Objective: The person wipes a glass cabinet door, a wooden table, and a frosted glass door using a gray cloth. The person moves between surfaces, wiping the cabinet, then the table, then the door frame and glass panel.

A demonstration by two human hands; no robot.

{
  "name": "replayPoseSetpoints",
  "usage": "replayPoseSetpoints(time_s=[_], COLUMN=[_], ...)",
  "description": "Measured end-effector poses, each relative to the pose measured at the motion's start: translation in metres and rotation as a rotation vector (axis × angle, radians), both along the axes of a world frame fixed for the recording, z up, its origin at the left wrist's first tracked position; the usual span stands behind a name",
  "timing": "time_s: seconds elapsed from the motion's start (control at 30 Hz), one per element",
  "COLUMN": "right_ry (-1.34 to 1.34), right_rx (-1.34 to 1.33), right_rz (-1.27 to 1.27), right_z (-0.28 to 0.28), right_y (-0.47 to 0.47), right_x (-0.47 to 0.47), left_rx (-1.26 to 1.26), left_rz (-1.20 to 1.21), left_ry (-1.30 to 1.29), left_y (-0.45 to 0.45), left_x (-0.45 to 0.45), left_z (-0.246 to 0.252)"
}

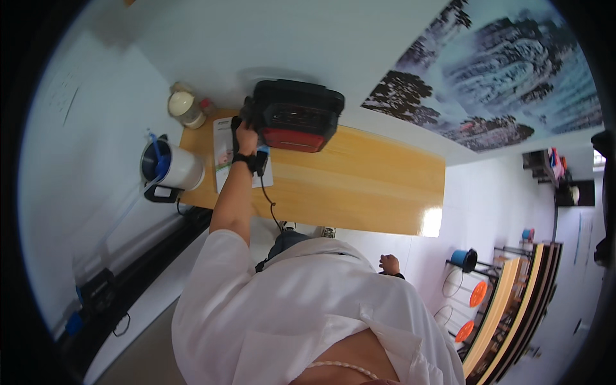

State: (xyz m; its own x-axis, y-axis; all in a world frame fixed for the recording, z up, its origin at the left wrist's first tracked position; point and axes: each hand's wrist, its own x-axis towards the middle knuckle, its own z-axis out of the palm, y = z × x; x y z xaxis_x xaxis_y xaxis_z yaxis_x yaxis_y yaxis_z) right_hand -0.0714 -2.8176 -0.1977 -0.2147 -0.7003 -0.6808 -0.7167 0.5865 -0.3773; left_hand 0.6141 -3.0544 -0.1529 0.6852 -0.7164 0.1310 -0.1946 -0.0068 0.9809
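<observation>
At the wall end of the wooden table stands a boxy black-and-red appliance or case [298, 115]; whether it rests fully on the table is unclear. My left hand [247, 139] reaches out to its left side, with the fingers partly hidden against dark parts, so the grip cannot be made out. A dark band circles that wrist. Beneath the hand lies a printed booklet [223, 159], with a small black device [262, 161] near the wrist and a thin cord running from it towards my body. My right hand [389, 264] hangs by my side, fingers curled, nothing visible in it.
A white electric kettle [185, 168] with something blue in its mouth and a lidded jar [185, 108] stand left on the wooden table [365, 183]. A black ledge [144, 269] runs along the left wall. Stools with orange seats [478, 293] and benches [495, 298] are at right.
</observation>
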Motion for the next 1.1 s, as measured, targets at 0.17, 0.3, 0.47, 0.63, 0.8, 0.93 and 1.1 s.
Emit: replayPoseSetpoints(time_s=[0.17, 0.3, 0.47, 0.63, 0.8, 0.93, 1.1], right_ry=[-0.029, 0.008, 0.051, -0.014, -0.078, -0.038, 0.04], right_rx=[-0.003, -0.002, -0.046, 0.018, 0.068, 0.003, 0.009], right_rz=[-0.148, -0.139, -0.065, -0.119, -0.234, -0.279, -0.365], right_z=[-0.011, -0.024, -0.025, -0.038, -0.048, -0.036, -0.025], right_y=[0.027, 0.042, 0.058, 0.065, 0.056, 0.061, 0.091], right_x=[-0.002, 0.002, 0.006, -0.001, -0.047, -0.118, -0.215], left_rx=[0.352, 0.791, 0.598, 0.415, 0.65, 0.546, 0.355], left_rz=[0.119, 0.008, -0.39, -0.484, -0.356, -0.617, -1.297], left_ry=[-0.352, -0.531, -0.794, -0.798, -0.991, -1.067, -1.038], left_y=[0.053, 0.093, 0.133, 0.132, 0.101, 0.087, 0.078], left_x=[-0.037, -0.09, -0.163, -0.192, -0.228, -0.344, -0.562], left_z=[-0.002, 0.001, -0.016, -0.037, -0.067, -0.067, -0.027])
